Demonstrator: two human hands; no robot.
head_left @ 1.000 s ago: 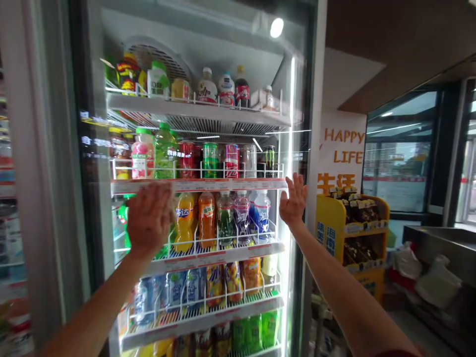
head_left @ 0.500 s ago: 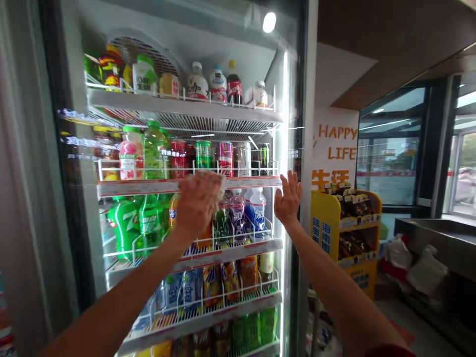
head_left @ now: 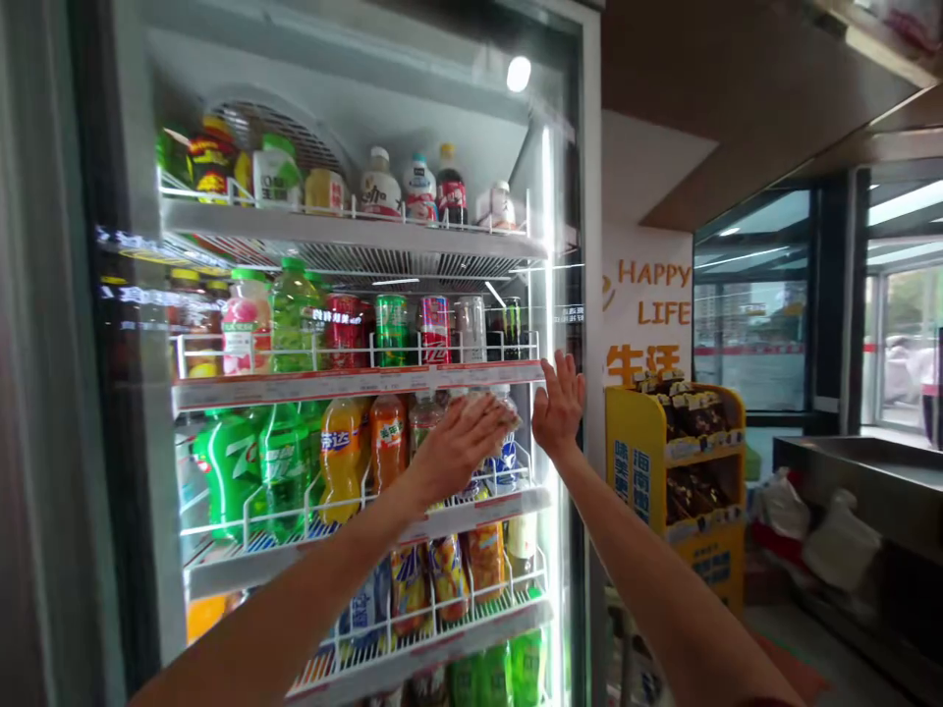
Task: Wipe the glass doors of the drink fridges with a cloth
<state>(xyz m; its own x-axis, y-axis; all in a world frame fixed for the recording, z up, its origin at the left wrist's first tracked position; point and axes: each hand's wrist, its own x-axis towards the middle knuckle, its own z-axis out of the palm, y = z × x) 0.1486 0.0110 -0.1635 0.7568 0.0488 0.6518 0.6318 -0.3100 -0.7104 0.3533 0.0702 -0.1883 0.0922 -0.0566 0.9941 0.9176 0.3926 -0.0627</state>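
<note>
Beside the glass door [head_left: 383, 282], yellow rack [head_left: 630, 471]

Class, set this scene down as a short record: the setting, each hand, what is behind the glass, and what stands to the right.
Setting: a lit drinks fridge with a glass door
Left hand: fingers extended over a crumpled pale cloth or tissue at the glass; exact grip unclear
Right hand: raised, fingers pointing up, near the door's right side; nothing seen in it
Behind the glass: shelves of bottles and cans
To the right: a yellow display stand below "HAPPY LIFE" lettering
</note>
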